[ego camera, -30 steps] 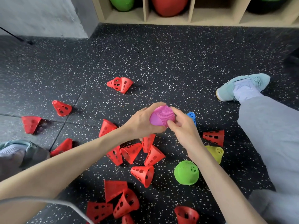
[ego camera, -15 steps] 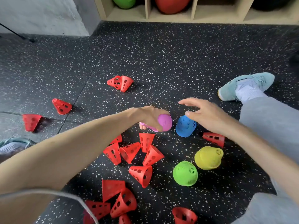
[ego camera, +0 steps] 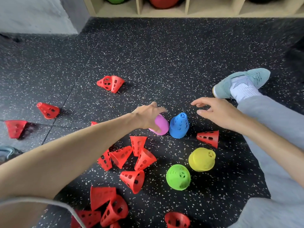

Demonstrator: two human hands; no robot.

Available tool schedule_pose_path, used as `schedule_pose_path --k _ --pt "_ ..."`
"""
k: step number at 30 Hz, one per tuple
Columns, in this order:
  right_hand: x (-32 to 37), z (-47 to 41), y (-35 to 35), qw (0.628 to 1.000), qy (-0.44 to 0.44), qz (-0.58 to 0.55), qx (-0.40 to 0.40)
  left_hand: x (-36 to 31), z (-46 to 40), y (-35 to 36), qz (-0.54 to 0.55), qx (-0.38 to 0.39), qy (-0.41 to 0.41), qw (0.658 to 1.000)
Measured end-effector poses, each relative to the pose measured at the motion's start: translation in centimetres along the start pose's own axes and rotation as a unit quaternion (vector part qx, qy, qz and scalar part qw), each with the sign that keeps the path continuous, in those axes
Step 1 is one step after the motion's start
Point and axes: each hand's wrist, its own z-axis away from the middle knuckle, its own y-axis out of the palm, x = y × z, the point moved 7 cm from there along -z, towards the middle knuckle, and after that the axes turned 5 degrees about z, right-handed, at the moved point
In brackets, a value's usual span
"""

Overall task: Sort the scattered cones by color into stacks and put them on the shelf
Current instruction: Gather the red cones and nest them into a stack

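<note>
The left hand (ego camera: 148, 116) grips the pink stack (ego camera: 160, 127) on the floor (ego camera: 164, 55), just at nine o'clock of the blue stack (ego camera: 179, 126), while the right hand (ego camera: 217, 112) hovers open at two o'clock, so gathering the scattered red cones (ego camera: 133, 179) seems next.

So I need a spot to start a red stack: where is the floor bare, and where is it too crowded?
Bare floor runs from the red cone pair to the shelf, and between that pair and the shoe. It is crowded below the left hand, where loose red cones cluster beside the green stack and yellow stack.
</note>
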Motion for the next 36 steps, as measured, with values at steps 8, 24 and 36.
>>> schedule_pose_path --k 8,24,36 --pt "-0.1 0.4 -0.1 0.999 0.012 0.037 0.014 0.5 1.3 -1.6 0.148 -0.096 -0.007 0.984" --pt "-2.7 4.1 2.6 0.996 0.084 -0.039 -0.007 1.0 5.4 0.4 0.370 -0.242 -0.029 0.897" --pt "-1.1 1.6 1.4 0.999 0.039 -0.014 -0.011 1.5 3.5 1.6 0.416 -0.226 -0.016 0.881"
